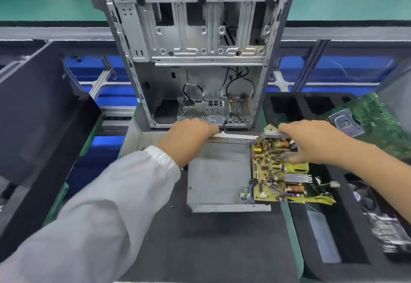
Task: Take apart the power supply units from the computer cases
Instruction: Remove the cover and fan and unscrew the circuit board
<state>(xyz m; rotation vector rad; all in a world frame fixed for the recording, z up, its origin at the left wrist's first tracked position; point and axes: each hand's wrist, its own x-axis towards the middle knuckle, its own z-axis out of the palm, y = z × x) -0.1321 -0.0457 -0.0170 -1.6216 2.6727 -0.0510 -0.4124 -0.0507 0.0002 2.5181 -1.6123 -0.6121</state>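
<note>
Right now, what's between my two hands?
In the head view, the metal housing's perforated far wall spans from the left hand toward the right hand, which holds the circuit board.

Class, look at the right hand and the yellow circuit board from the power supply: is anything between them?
Nothing visible. The right hand already rests on the circuit board, fingers on its far end. The left hand grips the metal housing beside it.

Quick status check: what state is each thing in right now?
Case: side open, gutted, loose cables inside.
PSU housing: open, lying flat, board out.
PSU board: bare, beside the housing, over the foam tray.
Left hand: grips housing's far wall.
Right hand: holds board.
</note>
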